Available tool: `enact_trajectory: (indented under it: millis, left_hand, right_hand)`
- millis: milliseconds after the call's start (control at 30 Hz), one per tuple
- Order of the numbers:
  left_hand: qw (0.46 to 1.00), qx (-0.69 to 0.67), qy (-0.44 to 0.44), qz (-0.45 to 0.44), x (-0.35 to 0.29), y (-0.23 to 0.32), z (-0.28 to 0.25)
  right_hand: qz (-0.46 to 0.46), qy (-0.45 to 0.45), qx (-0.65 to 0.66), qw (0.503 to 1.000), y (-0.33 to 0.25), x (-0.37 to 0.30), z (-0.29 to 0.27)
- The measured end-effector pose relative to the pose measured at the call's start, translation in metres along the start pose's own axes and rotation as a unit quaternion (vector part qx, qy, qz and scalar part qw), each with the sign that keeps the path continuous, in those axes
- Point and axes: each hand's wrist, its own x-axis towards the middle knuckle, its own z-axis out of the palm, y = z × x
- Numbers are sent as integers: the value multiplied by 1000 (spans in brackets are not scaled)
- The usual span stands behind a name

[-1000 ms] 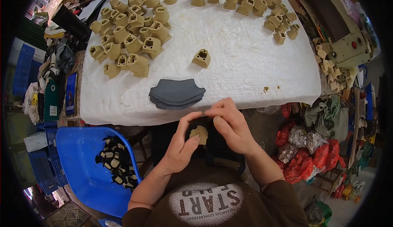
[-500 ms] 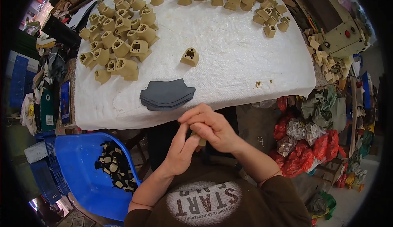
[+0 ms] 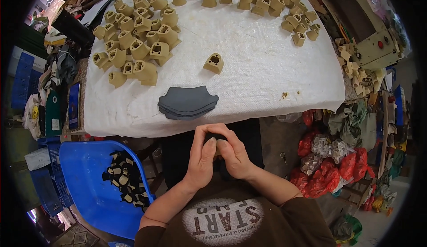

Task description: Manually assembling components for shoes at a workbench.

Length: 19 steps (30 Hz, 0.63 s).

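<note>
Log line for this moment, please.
left hand + right hand: both clasp small tan piece | below table edge | grey sheet stack untouched

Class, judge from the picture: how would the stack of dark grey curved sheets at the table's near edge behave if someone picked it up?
The grey sheets look thin and flat, so probably bendy and light. They lie fanned out, so they would likely slide apart unless pinched together.

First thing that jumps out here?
The two hands, left hand and right hand, pressed together around a small tan piece just below the table edge. Next, the heap of tan moulded blocks at the far left of the white table, with a stack of grey cut sheets near its front edge.
</note>
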Motion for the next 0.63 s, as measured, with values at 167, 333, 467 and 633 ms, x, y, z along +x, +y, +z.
enact_trajectory:
  millis: [167,333,467,633]
  left_hand:
    - [970,-217,28,-107,3,12,-6]
    - [908,-380,-18,-177,7,19,-18]
    - [904,-365,-15,-221,-1,17,-12]
    - [994,-55,-32,-87,-6,-1,-22]
  right_hand:
    - [77,-78,86,990,1,3,-19]
    - [-120,-58,-175,976,-13,17,-39]
    - [-188,-86,-335,919,-28,22,-34]
    - [-58,-21,-231,971,-12,13,-43]
